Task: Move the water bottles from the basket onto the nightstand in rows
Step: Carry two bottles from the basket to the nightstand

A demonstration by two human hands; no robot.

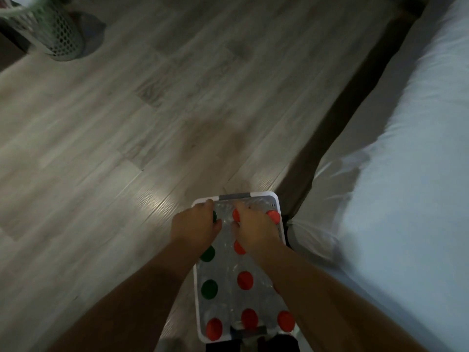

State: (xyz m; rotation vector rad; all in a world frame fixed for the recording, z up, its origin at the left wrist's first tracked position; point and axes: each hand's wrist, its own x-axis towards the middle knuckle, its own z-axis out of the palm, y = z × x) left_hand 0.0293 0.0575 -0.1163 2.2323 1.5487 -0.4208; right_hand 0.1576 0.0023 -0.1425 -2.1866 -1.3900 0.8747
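Ten bottle caps show from above in the white basket [264, 193], which sits on the pale wood-look floor [127, 148] just beside the bed [406, 174]. The water bottles [245, 280] stand upright and packed close in roughly three lines running away from you. Green caps fill most of the left line and red caps make up the rest. All of them are inside the basket walls.

Your left hand [195, 224] is at the far left corner of the basket. Its thumb lies near the rim and its fingers curl down on the other side of a green-capped bottle [214, 217], so it grips that bottle at the neck. The hand covers most of the cap.

Your right hand [256, 229] reaches in next to it, at the far end of the middle line. A finger and the thumb close around a red-capped bottle [236, 215], and the back of the hand hides the clear plastic beneath. Motion blur softens both hands, so you cannot make out the fingertips finely. Both forearms cross over the near half of the basket.

White bedding hangs over the mattress on your right, with the dark bed frame [342, 110] running along the floor beside it. A pale green mesh bin [61, 34] stands far off at the upper left, well apart from the basket.
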